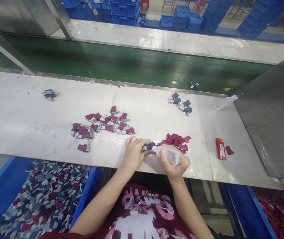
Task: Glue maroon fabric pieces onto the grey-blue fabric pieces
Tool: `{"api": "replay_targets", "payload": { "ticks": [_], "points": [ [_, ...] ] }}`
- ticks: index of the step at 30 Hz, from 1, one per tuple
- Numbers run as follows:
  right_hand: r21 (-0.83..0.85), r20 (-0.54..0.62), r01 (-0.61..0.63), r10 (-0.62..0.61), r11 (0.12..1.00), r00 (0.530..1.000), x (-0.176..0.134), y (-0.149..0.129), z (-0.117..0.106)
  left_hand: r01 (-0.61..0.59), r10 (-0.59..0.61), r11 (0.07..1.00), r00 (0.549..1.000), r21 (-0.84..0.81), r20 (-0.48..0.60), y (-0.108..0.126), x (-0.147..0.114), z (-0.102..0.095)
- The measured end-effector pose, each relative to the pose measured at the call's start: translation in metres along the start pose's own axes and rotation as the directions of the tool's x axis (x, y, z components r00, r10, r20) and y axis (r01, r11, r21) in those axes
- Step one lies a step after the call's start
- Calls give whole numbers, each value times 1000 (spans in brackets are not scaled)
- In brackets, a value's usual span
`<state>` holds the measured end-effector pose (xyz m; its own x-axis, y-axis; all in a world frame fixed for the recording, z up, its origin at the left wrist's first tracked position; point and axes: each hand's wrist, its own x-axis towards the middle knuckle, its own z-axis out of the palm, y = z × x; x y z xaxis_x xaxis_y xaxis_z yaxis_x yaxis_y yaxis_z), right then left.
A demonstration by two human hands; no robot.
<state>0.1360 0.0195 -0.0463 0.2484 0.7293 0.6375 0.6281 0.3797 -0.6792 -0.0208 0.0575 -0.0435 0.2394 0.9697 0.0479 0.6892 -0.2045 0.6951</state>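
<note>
Clutching a bottle (171, 156), the right hand (178, 166) is aiming it leftward; the left hand (135, 151) is pinching a blue part (149, 146).

The left hand (133, 152) holds a blue-grey part (148, 146) at the white worktable (44, 127); the right hand (179, 167) grips a translucent squeeze bottle (171, 156), its nozzle at the part. Maroon pieces (175, 139) lie just beyond the bottle, and maroon-faced parts (108, 128) cluster to the left.

Bottles (173, 156), 2. Red box (220, 149), 1. Red-topped parts (108, 128), about 14. Blue-topped parts, right group (187, 110), 4; on belt (132, 63), 1. Near bins (1, 177), 2. Piled red pieces (176, 140): overlapped, uncountable.
</note>
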Motion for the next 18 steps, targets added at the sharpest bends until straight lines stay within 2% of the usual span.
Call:
{"api": "replay_targets", "payload": {
  "ticks": [9, 18],
  "points": [
    [15, -29, -62, 62, 998, 998, -4, 5, -1, -28, 28, 1000, 999, 13, -21, -5, -1, 3],
    [86, -97, -218, 226, 972, 969, -2, 9, 2, -6, 6, 1000, 1000, 18, -6, -2, 0, 0]
  ]
}}
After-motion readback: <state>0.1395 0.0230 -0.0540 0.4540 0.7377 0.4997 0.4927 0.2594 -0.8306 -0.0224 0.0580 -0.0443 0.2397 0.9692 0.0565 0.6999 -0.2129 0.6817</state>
